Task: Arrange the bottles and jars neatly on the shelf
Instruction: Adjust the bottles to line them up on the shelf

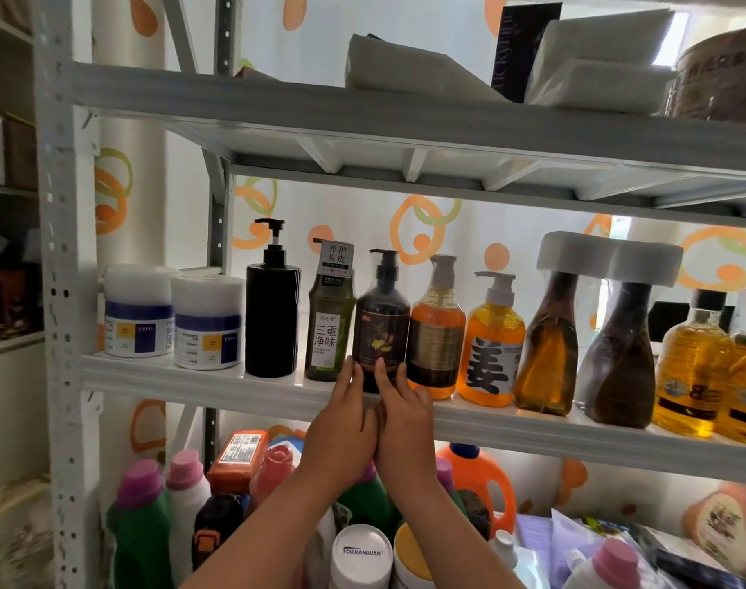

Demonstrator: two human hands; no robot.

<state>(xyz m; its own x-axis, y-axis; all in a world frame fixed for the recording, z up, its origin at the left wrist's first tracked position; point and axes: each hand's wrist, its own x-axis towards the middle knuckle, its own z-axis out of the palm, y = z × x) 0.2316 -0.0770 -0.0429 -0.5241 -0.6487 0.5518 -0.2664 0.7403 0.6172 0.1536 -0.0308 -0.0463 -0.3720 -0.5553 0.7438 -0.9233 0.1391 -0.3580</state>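
Because the dark pump bottle [381,329] looks full, rigid and slick, grip its lower body, where the left hand [345,418] and right hand [405,423] touch it with straight fingers.

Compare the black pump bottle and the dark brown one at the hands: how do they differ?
The black pump bottle is a straight cylinder; the dark brown pump bottle has rounded shoulders and a label. The black one is taller than the brown one. The left hand and right hand touch the brown one, not the black. Both stand upright on the shelf.
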